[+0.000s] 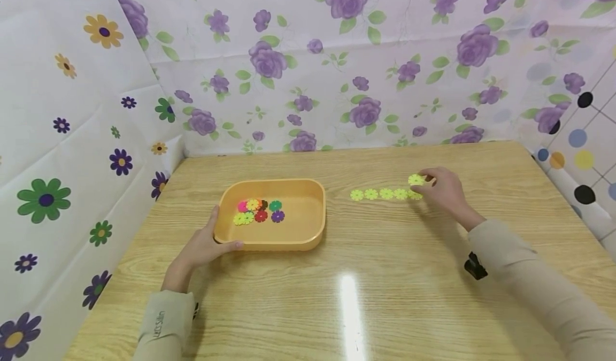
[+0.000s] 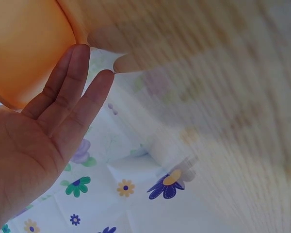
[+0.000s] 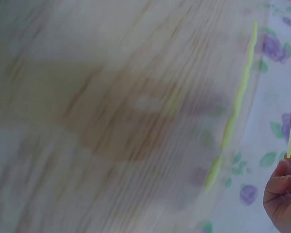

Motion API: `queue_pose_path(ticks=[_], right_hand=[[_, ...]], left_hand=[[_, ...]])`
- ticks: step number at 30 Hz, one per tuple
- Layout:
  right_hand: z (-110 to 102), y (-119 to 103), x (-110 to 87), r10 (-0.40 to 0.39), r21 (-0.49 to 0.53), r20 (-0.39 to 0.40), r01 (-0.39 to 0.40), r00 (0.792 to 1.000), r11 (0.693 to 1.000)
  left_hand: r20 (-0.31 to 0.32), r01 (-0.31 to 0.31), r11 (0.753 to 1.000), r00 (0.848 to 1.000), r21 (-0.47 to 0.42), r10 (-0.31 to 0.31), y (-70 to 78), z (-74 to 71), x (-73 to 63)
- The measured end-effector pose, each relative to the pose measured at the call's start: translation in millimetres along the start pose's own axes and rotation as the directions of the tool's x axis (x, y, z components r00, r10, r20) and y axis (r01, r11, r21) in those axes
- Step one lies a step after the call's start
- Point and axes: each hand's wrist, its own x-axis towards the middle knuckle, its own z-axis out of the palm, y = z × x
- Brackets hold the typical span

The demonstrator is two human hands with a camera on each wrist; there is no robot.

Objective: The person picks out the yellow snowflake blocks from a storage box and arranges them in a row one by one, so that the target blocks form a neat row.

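My right hand (image 1: 440, 190) pinches a yellow-green flower-shaped plastic disc (image 1: 415, 179) between thumb and fingers, raised above the right end of a row. The row (image 1: 371, 194) is made of several matching discs lying side by side on the table, its last disc partly covered by the hand. In the right wrist view, the held disc (image 3: 290, 142) shows edge-on. My left hand (image 1: 204, 246) rests against the near left corner of an orange plastic basin (image 1: 315, 232), thumb along its front. In the left wrist view, straight fingers (image 2: 77, 73) touch its outer wall.
Several flower discs in yellow, pink, red, green and purple (image 1: 277, 216) lie in the basin's left half. The wooden table (image 1: 298, 297) ends at a flowered cloth (image 1: 308, 83) behind and on the left. Light glares off the tabletop near the front.
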Motion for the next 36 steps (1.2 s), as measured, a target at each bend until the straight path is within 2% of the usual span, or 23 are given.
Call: queue_pose_path(ticks=[10, 16, 22, 28, 32, 36], right_hand=[[-20, 40, -2.6, 0.078, -0.042, 0.025, -0.077, 0.997, 0.996], [-26, 52, -5.0, 0.154, -0.081, 0.065, -0.149, 0.986, 0.986], [-29, 62, -5.2, 0.208, -0.102, 0.140, -0.195, 0.968, 0.976], [-31, 64, -5.6, 0.245, -0.109, 0.192, -0.228, 0.950, 0.968], [-35, 58, -3.5, 0.219, -0.092, 0.189, -0.205, 0.957, 0.974], [-36, 40, 0.6, 0.193, -0.039, 0.183, -0.189, 0.964, 0.981]], left_hand=[[-0.001, -0.021, 1.000, 1.000, 0.006, 0.021, 0.1, -0.6, 0.0], [0.003, -0.015, 1.000, 1.000, -0.001, 0.015, -0.8, 0.6, 0.0], [0.006, -0.006, 1.000, 1.000, -0.003, 0.006, 0.5, -0.5, 0.1], [0.008, -0.008, 1.000, 1.000, -0.007, 0.008, 1.3, -0.5, 0.2], [0.006, -0.008, 1.000, 1.000, -0.011, 0.008, 0.9, -0.4, 0.5], [0.004, -0.010, 1.000, 1.000, -0.007, 0.010, 0.8, -0.8, -0.1]])
